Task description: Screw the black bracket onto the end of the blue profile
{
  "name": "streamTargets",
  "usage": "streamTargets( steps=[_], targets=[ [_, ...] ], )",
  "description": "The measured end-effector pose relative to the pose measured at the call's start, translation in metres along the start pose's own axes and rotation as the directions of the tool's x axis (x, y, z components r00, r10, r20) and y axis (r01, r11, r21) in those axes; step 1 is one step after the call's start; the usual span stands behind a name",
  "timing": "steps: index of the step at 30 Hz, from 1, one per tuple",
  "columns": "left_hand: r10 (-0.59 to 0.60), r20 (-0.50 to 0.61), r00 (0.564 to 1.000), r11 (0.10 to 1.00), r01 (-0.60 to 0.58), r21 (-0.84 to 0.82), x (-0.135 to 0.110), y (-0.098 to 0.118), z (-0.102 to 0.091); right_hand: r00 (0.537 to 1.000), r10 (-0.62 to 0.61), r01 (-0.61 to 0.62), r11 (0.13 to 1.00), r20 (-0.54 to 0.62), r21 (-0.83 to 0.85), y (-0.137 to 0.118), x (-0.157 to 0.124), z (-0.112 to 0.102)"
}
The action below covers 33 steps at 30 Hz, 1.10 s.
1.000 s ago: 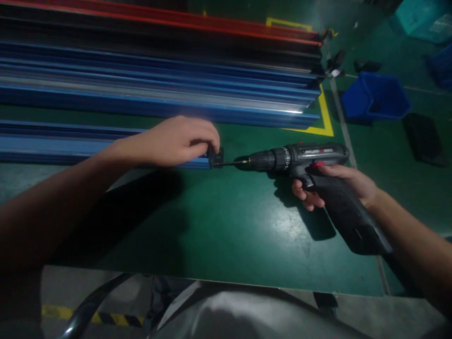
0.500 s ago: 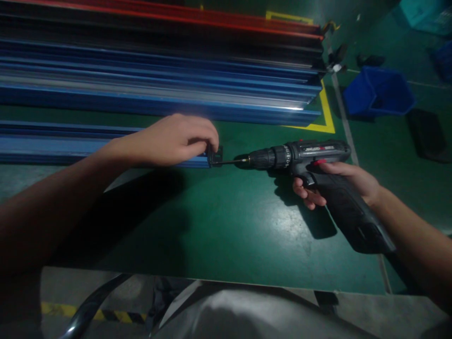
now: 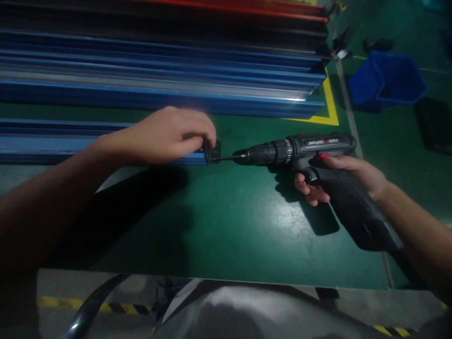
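Observation:
My right hand (image 3: 318,186) is wrapped round the handle of a black cordless drill (image 3: 293,150), which points left with its thumb-side red switch showing. The drill's long thin bit (image 3: 229,157) reaches the end of a blue metal profile (image 3: 67,146). At that end sits a small black end bracket (image 3: 213,153) with slots in it. The fingers of my left hand (image 3: 169,134) are closed on this bracket, and the palm lies over the profile. The exact contact of the bit tip is too small to make out.
Several long blue profiles (image 3: 158,92) lie stacked behind my hands, with black and red ones (image 3: 243,9) farther back. A blue bin (image 3: 386,80) stands at the right on the green table (image 3: 229,226). Its front edge runs close to my lap.
The view has shifted slightly, so the stack sits higher and the bin farther right. Both hands, the drill and the bracket keep nearly the same arrangement.

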State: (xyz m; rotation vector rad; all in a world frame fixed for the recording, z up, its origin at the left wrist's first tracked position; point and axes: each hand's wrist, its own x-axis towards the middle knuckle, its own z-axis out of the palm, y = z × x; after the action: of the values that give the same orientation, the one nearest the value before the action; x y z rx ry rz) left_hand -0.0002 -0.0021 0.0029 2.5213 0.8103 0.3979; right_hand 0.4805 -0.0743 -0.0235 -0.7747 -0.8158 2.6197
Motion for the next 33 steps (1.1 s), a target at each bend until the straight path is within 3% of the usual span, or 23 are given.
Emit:
streamTargets(
  steps=[9, 22, 33],
  targets=[
    [0.008, 0.049, 0.999, 0.999, -0.011, 0.053, 0.001, 0.002, -0.003, 0.997, 0.022, -0.023, 1.0, -0.074, -0.013, -0.002, -0.004, 0.001],
    [-0.022, 0.063, 0.998, 0.998, 0.019, 0.055, 0.003, 0.005, -0.004, 0.998, 0.035, -0.036, 0.999, -0.056, -0.015, -0.002, -0.006, 0.0],
    [-0.018, 0.03, 0.999, 1.0, 0.017, 0.017, 0.001, 0.0, 0.0, 0.997, -0.066, 0.064, 0.994, -0.03, -0.087, 0.008, -0.002, 0.003]
  ],
)
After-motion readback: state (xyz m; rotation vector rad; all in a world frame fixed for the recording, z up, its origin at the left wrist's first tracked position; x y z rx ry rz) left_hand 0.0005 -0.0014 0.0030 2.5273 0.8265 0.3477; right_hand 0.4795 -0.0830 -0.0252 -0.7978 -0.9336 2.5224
